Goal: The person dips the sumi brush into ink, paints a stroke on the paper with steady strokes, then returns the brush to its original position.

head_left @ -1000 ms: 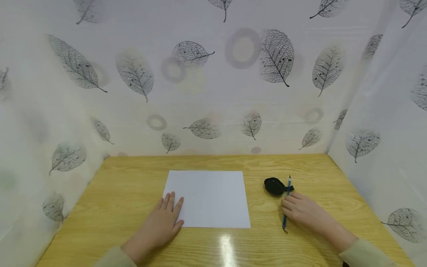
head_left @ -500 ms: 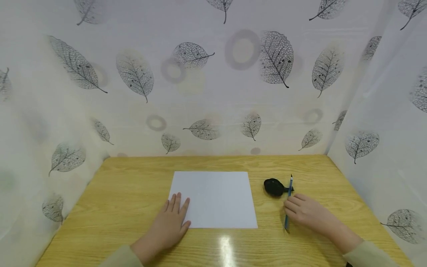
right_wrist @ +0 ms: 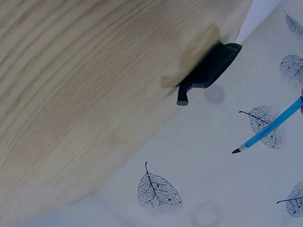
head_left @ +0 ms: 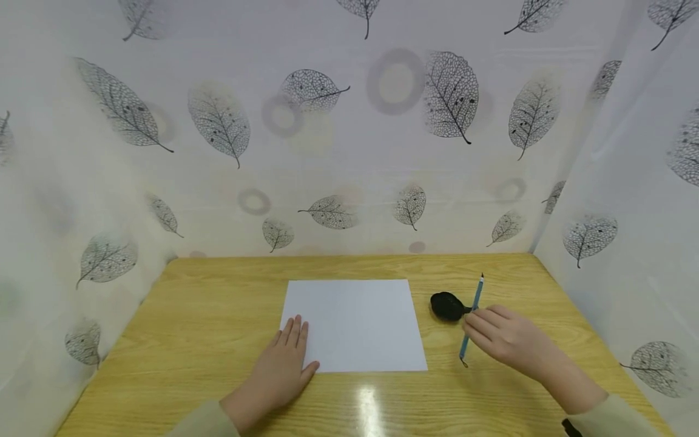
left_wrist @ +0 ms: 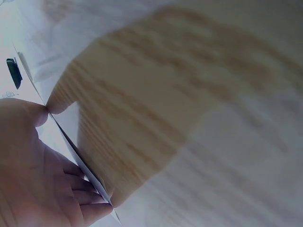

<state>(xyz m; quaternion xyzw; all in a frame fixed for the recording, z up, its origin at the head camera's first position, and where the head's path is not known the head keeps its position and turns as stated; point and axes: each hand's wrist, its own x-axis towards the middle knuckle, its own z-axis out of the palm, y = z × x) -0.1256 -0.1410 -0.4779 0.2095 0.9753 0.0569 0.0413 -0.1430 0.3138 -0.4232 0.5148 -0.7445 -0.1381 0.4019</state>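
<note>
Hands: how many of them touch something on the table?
2. The left hand rests flat on the white paper; the right hand pinches the blue pencil beside the black object.

The left hand (head_left: 284,370) lies flat on the near left corner of the paper (head_left: 355,325) on the wooden counter (head_left: 191,340). The right hand (head_left: 508,340) pinches a blue pencil (head_left: 471,318), tilted, just beside a black object (head_left: 446,306).

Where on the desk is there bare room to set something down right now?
Free: the bare wooden table left of the paper up to the left wall, and the strip behind the paper along the back wall. Crowded: right of the paper, where the right hand, blue pencil and black object sit together.
</note>
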